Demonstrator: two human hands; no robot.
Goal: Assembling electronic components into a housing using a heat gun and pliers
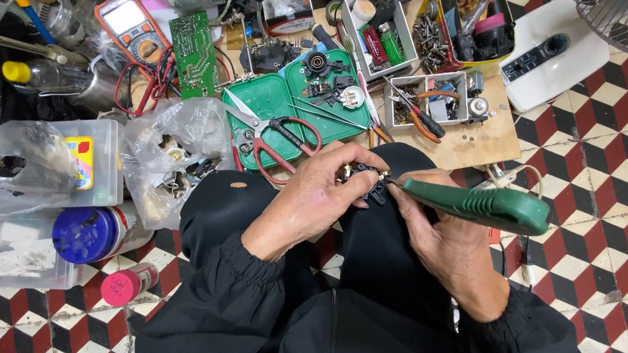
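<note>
Underfoot, checkered floor (606, 143); cluttered wooden board (476, 139).

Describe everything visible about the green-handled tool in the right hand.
The green-handled tool has a thick, dark green grip that looks like moulded plastic, with ribbed grooves along its upper side and a rounded butt end. It lies nearly level, butt toward the right, tapering leftward to a thin tip that meets the small black part over the person's lap. The right hand holds it from below near the front, fingers by the tip. The left hand grips the black part. The tip itself is too small to make out.
</note>
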